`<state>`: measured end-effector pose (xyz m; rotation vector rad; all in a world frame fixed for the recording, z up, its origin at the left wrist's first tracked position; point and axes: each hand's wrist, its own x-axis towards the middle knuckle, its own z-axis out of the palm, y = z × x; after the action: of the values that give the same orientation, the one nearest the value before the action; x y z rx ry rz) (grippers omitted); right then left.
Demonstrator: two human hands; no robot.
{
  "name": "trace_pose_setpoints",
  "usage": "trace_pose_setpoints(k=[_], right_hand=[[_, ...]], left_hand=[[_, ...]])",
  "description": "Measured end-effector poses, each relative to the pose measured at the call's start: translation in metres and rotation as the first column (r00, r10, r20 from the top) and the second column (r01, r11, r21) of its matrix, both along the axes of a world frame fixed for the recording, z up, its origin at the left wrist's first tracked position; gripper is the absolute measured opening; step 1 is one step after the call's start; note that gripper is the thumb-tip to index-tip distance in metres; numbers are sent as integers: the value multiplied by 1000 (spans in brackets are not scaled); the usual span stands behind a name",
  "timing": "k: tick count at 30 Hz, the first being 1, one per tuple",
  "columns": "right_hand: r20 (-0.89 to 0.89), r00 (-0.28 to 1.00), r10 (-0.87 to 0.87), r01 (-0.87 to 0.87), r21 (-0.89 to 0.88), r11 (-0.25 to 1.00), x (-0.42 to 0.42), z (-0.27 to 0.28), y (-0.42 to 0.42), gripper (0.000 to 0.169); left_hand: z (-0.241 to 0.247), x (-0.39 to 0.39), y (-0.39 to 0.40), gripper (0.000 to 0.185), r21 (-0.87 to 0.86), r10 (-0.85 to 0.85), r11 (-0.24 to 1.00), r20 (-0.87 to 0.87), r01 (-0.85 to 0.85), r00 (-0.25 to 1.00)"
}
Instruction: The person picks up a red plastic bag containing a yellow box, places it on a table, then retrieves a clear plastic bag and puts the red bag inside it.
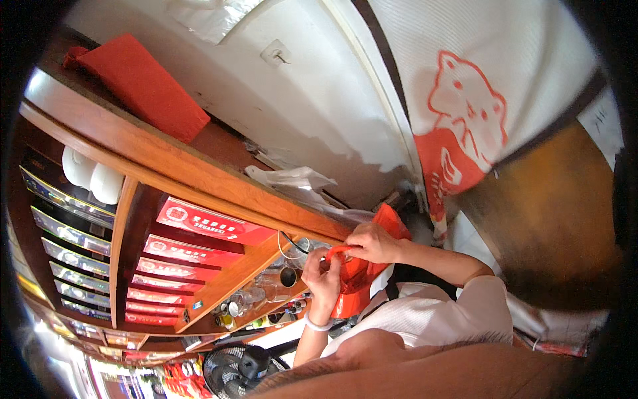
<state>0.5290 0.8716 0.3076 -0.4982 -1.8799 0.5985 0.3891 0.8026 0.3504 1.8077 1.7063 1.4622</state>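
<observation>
A red plastic bag [349, 302] is bunched up in front of my body, close to the wooden shelf unit. My left hand [319, 277], with a pale band on its wrist, pinches the bag's gathered upper part between thumb and fingers. Just to its right, my right hand [373, 243] has its fingers curled onto the same gathered plastic. One part of the bag sticks up beyond my right hand, and the rest hangs below both hands. What the bag holds cannot be made out.
The wooden shelf unit [209, 174] holds several red boxes [199, 219], dark boxes [75, 199] and glassware [264, 287]. A long red package [144, 90] lies on its upper ledge, near crumpled clear plastic [294, 177]. A printed curtain [473, 99] hangs right; a black fan [244, 366] stands below.
</observation>
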Motion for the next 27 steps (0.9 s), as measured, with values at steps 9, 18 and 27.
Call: trace_pose_setpoints(k=[9,18,27], right_hand=[[235,902,361,-355,-68,932,46,48,59,23],[-186,862,472,-507,-331,796,-22,114,176,41],[154,690,707,-575,-476,665,-77,122,199,49]], left_hand=[[13,40,20,12,157,9,987,-233,28,973],[32,58,14,24,302,87,953,-324,16,942],[27,56,-5,25,272,212,956,-374,-111,903]])
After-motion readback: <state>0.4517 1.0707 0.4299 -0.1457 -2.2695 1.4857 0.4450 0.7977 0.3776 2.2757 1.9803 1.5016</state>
